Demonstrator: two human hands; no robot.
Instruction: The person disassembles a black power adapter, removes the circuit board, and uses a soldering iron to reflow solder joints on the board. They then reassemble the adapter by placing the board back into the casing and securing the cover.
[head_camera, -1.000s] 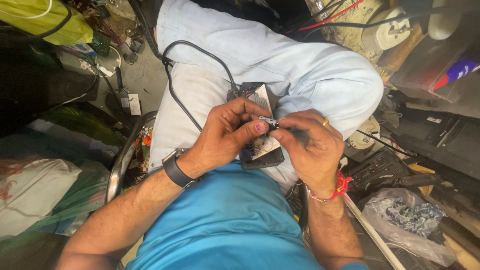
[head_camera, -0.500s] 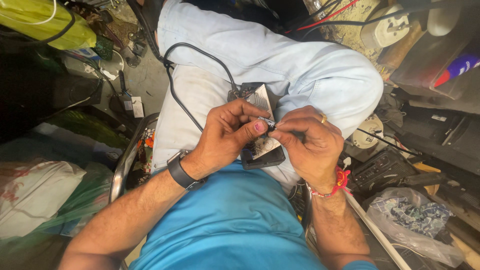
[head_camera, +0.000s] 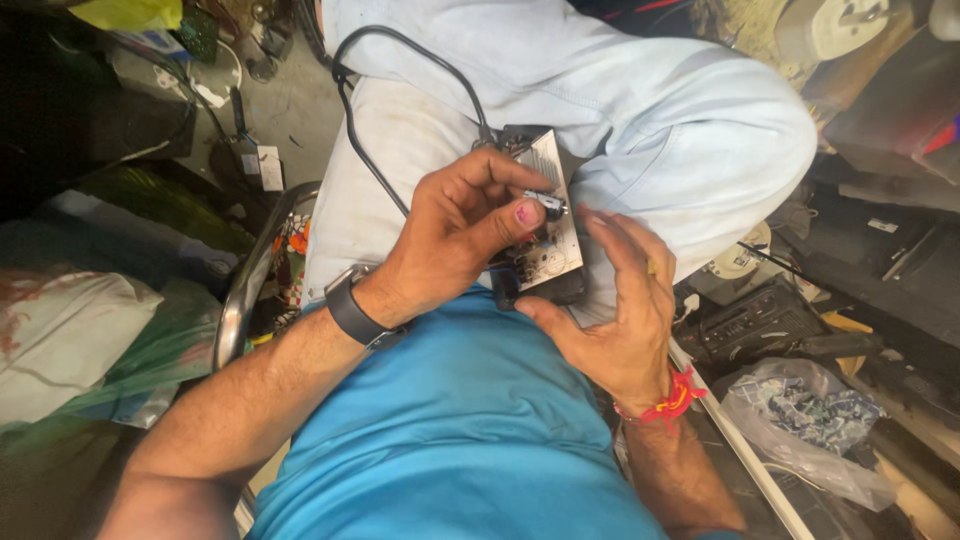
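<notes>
One cam, head-worn, looks steeply down at wearer's own lap, close in. Circuit board (head_camera: 545, 215) sits near centre; blue shirt (head_camera: 460, 440) fills 6 o'clock, cluttered floor at 9 and 3.

Raised knee (head_camera: 700, 130) and black cable (head_camera: 400, 120) crowd the circuit board (head_camera: 553, 215); nearer side seems open.

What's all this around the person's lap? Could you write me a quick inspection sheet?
Surface: lap in pale trousers, no table seen.
Job's things: circuit board on the lap.
Clutter: plastic bag, white cloth.
Grips: left hand pinches a small part on the board; right hand open, thumb at the board's edge.
Cables: black cable loops over the trousers to the board.
Surroundings: dark electronic device.
</notes>
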